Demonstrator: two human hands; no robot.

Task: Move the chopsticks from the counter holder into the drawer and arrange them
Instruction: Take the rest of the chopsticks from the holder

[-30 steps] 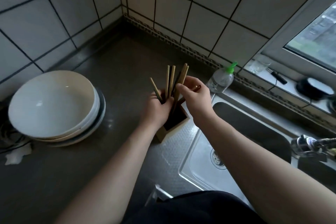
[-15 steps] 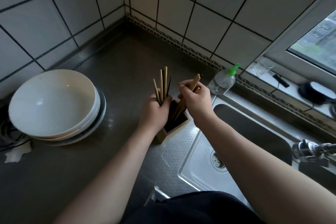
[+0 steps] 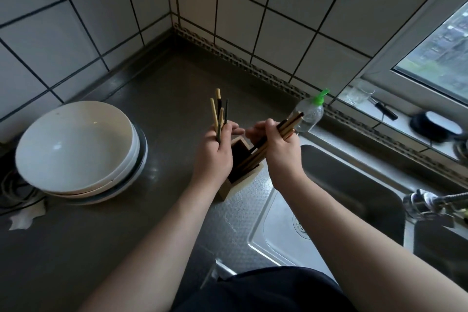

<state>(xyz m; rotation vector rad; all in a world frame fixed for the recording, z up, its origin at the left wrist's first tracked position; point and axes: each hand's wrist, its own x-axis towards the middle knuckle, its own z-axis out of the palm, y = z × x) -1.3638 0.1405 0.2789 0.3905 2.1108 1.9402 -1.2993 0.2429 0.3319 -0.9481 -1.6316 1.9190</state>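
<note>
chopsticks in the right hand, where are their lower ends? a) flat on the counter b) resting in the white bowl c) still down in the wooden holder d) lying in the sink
c: the right hand grips a slanted bunch of chopsticks whose lower ends sit inside the wooden holder.

White tiled walls [image 3: 291, 7] with dark grout meet in a corner above a grey steel desk [image 3: 157, 78]. A window [image 3: 440, 53] at right lets in dim daylight over a sink [image 3: 354, 185].
</note>
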